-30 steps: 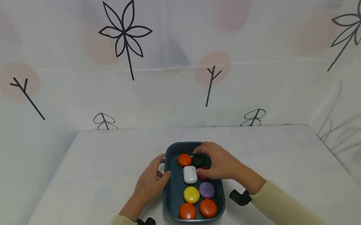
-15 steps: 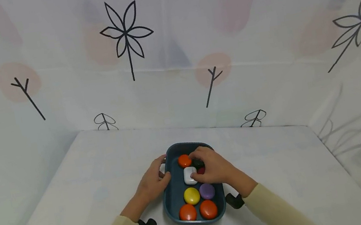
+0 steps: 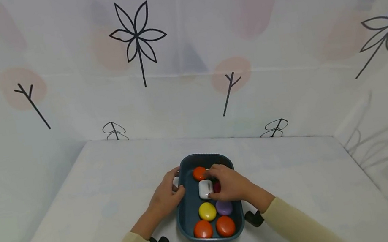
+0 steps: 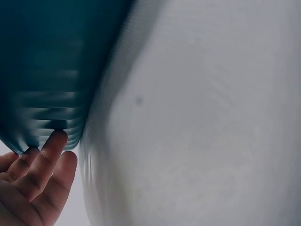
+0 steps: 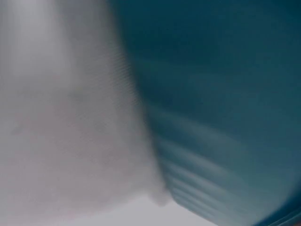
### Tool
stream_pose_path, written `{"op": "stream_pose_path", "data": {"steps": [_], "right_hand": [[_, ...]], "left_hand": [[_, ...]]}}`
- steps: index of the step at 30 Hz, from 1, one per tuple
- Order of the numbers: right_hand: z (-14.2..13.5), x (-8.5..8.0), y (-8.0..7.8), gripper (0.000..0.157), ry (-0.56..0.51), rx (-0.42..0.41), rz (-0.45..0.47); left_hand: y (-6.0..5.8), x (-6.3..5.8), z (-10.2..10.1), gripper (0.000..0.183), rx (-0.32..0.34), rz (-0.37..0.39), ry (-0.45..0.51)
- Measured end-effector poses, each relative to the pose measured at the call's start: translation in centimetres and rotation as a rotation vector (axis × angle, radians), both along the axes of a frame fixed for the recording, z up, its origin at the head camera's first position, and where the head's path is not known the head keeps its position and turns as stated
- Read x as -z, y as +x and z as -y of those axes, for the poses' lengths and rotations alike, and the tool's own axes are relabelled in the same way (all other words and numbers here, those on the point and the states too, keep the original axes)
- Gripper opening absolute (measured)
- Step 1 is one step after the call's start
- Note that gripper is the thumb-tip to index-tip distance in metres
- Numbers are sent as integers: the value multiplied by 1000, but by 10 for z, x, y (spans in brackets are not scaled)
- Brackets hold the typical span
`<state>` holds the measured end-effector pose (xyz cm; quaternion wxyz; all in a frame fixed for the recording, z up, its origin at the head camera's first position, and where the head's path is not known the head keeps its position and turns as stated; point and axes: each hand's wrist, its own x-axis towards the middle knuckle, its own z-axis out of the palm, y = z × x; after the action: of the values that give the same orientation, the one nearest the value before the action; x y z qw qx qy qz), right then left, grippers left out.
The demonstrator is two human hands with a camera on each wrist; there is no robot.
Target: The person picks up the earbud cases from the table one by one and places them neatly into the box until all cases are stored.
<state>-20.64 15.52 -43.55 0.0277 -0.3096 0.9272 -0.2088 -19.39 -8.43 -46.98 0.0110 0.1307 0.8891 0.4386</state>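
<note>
A dark blue-green tray [image 3: 181, 221] holds several glossy round pieces and one white rounded-rectangular piece [image 3: 205, 189]. My left hand [image 3: 163, 196] holds the tray's left side, thumb at the rim; in the left wrist view its fingertips touch the ribbed outer wall [image 4: 51, 99]. Reaching in from the right, my right hand [image 3: 229, 182] has thumb and index finger at the near and far ends of the white piece. Beside it a dark red piece [image 3: 217, 187] peeks out under the fingers. The black piece is hidden by this hand. Only the tray [image 5: 216, 94] shows in the right wrist view.
An orange piece [image 3: 199, 173] lies at the tray's far end. Nearer are a yellow piece [image 3: 207, 211], a purple one [image 3: 224, 207] and two orange-red ones [image 3: 203, 229]. The white table [image 3: 116, 164] meets a patterned cloth backdrop [image 3: 184, 109] behind.
My right hand has moved left from the red and black pieces to the white piece, covering the black one. The left hand keeps its place at the tray's side.
</note>
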Motion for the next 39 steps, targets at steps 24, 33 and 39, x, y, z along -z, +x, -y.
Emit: {"op": "stream_pose_path", "data": {"steps": [24, 33, 39], "right_hand": [[8, 5, -2, 57, 211, 21, -23], [10, 8, -2, 58, 256, 30, -37], [10, 9, -3, 57, 251, 20, -73]], "left_hand": [[3, -1, -4, 58, -11, -16, -33], [5, 0, -5, 59, -37, -12, -37], [5, 0, -5, 58, -52, -6, -28]]}}
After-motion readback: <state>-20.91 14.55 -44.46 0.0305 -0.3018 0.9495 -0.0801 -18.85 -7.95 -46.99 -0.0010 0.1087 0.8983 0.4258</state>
